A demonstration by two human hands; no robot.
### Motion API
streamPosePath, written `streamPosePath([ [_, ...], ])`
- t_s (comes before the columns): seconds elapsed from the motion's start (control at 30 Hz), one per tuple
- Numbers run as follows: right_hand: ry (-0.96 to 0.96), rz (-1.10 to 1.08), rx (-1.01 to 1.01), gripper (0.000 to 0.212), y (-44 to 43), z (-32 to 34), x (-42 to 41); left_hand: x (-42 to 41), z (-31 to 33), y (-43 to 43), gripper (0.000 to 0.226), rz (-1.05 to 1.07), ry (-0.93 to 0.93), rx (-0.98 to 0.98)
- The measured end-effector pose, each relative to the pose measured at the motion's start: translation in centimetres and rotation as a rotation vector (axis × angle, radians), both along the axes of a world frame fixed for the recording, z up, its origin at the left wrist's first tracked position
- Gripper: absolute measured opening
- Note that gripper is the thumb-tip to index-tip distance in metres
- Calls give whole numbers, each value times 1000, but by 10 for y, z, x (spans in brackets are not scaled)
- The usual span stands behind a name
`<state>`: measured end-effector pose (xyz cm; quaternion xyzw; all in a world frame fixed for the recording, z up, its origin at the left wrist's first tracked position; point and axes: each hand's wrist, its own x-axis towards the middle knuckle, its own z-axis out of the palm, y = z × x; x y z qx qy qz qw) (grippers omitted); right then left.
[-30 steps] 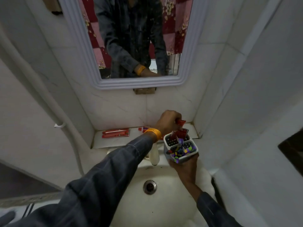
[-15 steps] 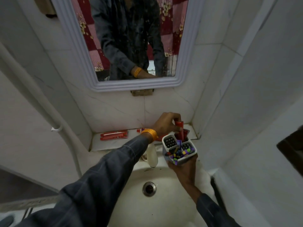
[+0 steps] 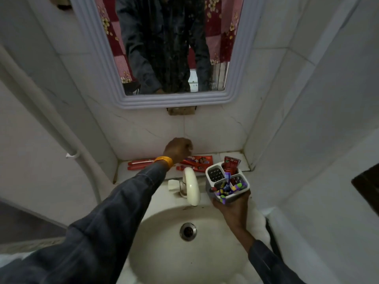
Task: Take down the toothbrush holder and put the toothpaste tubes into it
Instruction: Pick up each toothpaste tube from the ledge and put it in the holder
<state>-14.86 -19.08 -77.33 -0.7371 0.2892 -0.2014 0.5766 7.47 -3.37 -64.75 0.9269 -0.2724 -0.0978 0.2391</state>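
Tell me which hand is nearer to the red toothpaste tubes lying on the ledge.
Left. The left hand is right over the red toothpaste tubes on the ledge, while the right hand is off to their right over the sink, holding the white toothbrush holder.

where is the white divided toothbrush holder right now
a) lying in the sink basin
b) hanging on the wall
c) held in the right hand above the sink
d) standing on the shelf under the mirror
c: the right hand grips the white divided toothbrush holder from below, over the edge of the white sink, clear of the shelf.
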Motion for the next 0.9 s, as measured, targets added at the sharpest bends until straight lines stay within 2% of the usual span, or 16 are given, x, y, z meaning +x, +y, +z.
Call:
streamPosePath([
  [0.07,-23,-14,-30,120,-1,8,-8,-3,-19,15,22,22,93,121],
  [0.17,-8,-7,-16,124,1,13,-6,-2,-35,24,19,21,91,153],
  [0.3,-8,-17,5,121,-3,3,-9,-15,-52,3,24,-88,119,230],
  [0.47,-31,35,92,126,1,4,-10,-16,-57,-3,30,-45,-12,191],
  [0.57,-33,43,57,121,6,7,-9,-9,-56,0,33,-42,-57,227],
  [0.73,-53,47,55,119,10,9,-7,2,-55,3,50,-27,-24,309],
  [0.83,-55,63,65,122,10,8,-4,5,-53,5,43,-3,-23,340],
  [0.9,-24,73,47,113,9,7,-4,7,-52,8,42,24,0,357],
])
